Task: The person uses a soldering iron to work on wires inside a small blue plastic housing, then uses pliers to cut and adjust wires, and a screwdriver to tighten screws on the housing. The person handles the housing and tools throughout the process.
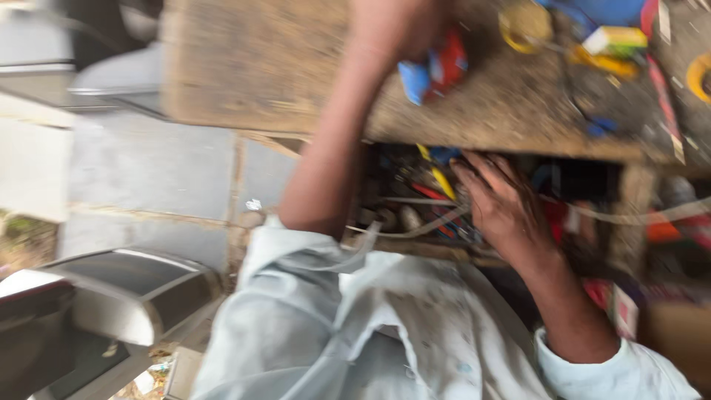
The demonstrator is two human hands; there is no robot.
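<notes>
Reaching into a cluttered drawer (474, 211) that stands open below a worn wooden surface (252, 67), a person in a pale shirt works both hands among tools in this blurred head-camera view. The right hand (503, 207) lies flat in the drawer, fingers spread and apart, resting on red- and yellow-handled tools (437, 185) and gripping none. The left hand (404, 30), above the drawer on the surface, is closed on a small blue-and-red packet (437, 70). Yellow tape rolls (522, 26) lie on the surface to the right of that packet. Nothing has yet been lifted out of the drawer; the sorting appears unfinished.
</notes>
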